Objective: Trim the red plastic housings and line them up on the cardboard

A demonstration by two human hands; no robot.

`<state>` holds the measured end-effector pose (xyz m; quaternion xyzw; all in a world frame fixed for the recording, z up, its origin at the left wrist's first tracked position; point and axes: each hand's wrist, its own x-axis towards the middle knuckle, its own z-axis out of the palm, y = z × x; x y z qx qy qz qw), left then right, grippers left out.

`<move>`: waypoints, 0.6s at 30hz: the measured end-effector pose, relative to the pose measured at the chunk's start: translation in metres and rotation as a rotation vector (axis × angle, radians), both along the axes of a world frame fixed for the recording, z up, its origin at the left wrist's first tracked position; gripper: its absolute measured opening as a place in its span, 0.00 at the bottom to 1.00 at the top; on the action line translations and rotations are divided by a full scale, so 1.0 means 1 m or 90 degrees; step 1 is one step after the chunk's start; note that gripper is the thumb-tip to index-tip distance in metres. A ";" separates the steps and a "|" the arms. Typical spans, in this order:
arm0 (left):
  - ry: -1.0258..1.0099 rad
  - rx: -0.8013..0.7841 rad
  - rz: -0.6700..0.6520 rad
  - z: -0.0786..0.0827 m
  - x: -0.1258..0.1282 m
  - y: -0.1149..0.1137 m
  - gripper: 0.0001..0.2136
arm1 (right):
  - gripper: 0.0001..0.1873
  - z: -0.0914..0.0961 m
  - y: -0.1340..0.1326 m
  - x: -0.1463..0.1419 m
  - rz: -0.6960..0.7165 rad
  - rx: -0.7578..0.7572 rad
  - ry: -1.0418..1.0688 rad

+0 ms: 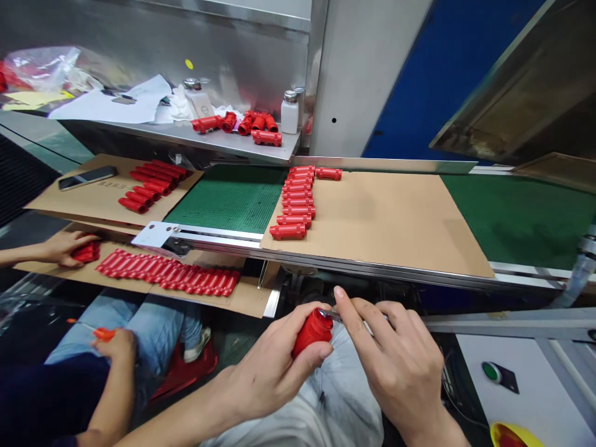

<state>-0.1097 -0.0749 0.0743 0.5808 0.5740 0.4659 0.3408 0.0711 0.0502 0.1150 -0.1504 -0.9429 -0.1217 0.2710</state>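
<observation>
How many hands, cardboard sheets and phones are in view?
Hands: 4 (the person's left hand on a red cylindrical part, the person's right hand on a metal tool, a co-worker's far hand, a co-worker's near hand)
Cardboard sheets: 3 (upper left sheet, lower left sheet, conveyor sheet)
Phones: 1 (smartphone)
Total: 8

Conveyor rail (pixel 372 270) barring the right hand (pixel 395 372)

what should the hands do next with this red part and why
Probably hold the red plastic part steady in the left hand and ease the small metal tool along its end with the right hand. The tool's tip rests at that end and the right hand's fingers pinch the tool there, so that spot looks like the place to work.
</observation>
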 end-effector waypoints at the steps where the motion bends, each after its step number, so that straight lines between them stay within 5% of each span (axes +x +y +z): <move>1: -0.007 -0.002 -0.001 0.001 0.001 0.000 0.18 | 0.21 0.000 0.001 0.000 0.001 0.003 0.000; 18: -0.063 -0.094 0.001 0.001 0.000 -0.001 0.18 | 0.22 -0.007 0.011 0.000 0.026 -0.007 -0.018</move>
